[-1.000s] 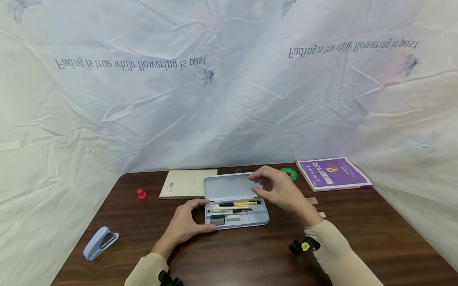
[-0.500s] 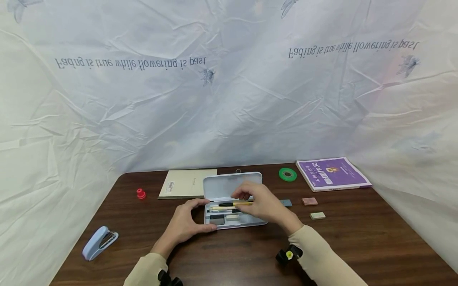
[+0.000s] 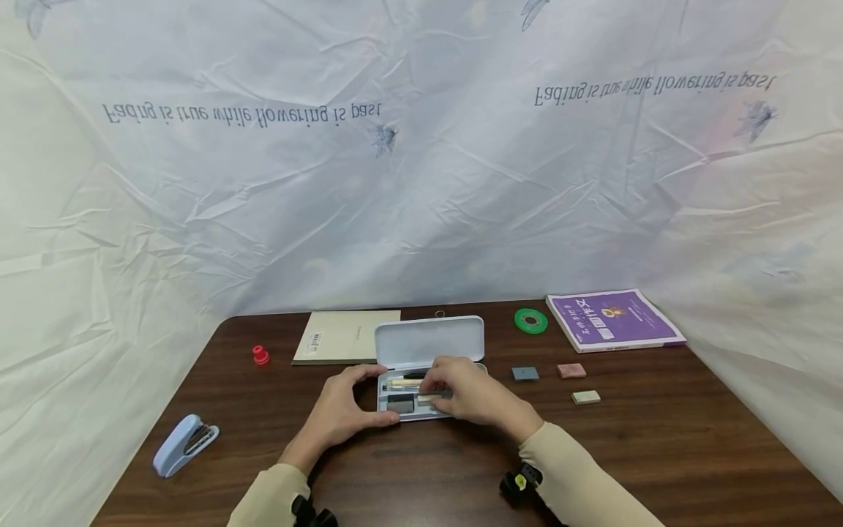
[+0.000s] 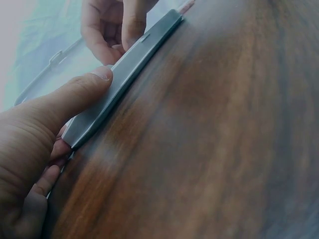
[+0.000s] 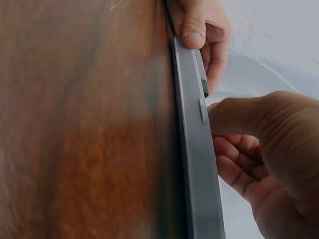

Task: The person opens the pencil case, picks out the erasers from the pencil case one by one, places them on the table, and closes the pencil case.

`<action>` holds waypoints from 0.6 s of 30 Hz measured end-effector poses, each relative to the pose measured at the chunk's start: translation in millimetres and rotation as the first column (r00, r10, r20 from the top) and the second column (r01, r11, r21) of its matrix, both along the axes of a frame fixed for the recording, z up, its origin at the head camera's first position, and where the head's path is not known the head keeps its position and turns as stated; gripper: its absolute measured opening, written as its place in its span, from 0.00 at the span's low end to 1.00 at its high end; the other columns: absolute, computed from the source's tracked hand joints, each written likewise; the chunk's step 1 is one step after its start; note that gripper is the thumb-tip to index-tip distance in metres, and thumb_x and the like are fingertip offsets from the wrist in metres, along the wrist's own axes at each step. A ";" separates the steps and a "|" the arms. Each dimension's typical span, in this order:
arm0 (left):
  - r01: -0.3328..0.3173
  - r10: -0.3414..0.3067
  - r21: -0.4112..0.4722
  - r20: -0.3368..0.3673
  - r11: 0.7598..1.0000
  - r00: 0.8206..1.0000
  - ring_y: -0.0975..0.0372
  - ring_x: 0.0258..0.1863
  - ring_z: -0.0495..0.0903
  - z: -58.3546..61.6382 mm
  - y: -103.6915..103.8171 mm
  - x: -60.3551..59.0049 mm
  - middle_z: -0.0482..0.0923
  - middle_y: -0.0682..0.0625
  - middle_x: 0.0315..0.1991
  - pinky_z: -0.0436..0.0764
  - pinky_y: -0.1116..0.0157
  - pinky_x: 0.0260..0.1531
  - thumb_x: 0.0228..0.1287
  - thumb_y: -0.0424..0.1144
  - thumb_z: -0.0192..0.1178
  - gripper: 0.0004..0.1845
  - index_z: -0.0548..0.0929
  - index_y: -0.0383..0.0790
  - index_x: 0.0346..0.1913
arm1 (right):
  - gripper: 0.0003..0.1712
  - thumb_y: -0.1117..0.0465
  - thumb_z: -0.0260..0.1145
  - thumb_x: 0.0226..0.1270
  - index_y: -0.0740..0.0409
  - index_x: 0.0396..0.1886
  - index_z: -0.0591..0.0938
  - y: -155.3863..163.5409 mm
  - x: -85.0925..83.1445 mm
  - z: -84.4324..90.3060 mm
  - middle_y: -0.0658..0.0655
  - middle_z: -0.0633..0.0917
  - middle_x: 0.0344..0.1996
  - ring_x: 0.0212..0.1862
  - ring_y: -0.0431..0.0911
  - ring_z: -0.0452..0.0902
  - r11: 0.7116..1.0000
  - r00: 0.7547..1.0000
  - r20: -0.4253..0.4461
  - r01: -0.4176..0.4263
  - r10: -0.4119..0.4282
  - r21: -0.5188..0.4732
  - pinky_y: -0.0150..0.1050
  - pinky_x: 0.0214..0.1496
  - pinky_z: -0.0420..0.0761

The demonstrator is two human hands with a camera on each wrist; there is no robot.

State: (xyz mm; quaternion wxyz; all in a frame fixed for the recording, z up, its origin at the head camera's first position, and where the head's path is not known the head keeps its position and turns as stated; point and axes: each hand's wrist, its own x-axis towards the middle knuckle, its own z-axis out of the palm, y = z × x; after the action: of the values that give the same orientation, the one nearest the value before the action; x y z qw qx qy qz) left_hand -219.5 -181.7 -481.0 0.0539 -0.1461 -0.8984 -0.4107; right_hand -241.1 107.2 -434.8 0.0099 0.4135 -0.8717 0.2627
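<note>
A pale blue pencil case (image 3: 429, 342) lies with its lid raised. My left hand (image 3: 349, 410) grips its left end, thumb along the front wall, as the left wrist view also shows. Inside are several pens and pencils (image 3: 403, 383) in the back section, plus a dark grey eraser (image 3: 399, 403) and a white eraser (image 3: 424, 400) in the front one. My right hand (image 3: 470, 391) reaches in over the front wall and pinches the white eraser between thumb and fingers, partly covering it. In the right wrist view the thumb (image 5: 234, 117) is right at the rim, with the other fingers curled behind.
Right of the case lie a blue-grey block (image 3: 525, 374), a pink block (image 3: 571, 371) and a whitish block (image 3: 586, 397). Behind them are a green tape roll (image 3: 530, 320) and a purple book (image 3: 612, 318). A cream notebook (image 3: 345, 335), red cap (image 3: 260, 355) and blue stapler (image 3: 181, 446) are leftward.
My right hand has moved down and left from beside the lid, over the pens, to the white eraser, uncovering the blocks on the right. My left hand has stayed on the case.
</note>
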 end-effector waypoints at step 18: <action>0.004 -0.004 -0.008 -0.010 1.000 1.000 0.59 0.67 0.83 -1.6 -0.2 -0.9 0.87 0.59 0.63 0.80 0.48 0.70 0.44 0.65 0.90 0.45 0.88 0.55 0.66 | 0.07 0.67 0.78 0.72 0.52 0.44 0.92 -3.5 2.5 -0.6 0.47 0.86 0.40 0.41 0.37 0.82 0.999 1.000 -0.021 -0.004 0.005 0.042 0.33 0.44 0.85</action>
State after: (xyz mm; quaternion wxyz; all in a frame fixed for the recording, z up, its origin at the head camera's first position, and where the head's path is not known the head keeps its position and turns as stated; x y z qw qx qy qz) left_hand -220.4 -181.9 -482.7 0.0568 -0.1500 -0.8995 -0.4065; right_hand -238.6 103.6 -435.4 0.0100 0.4183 -0.8760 0.2400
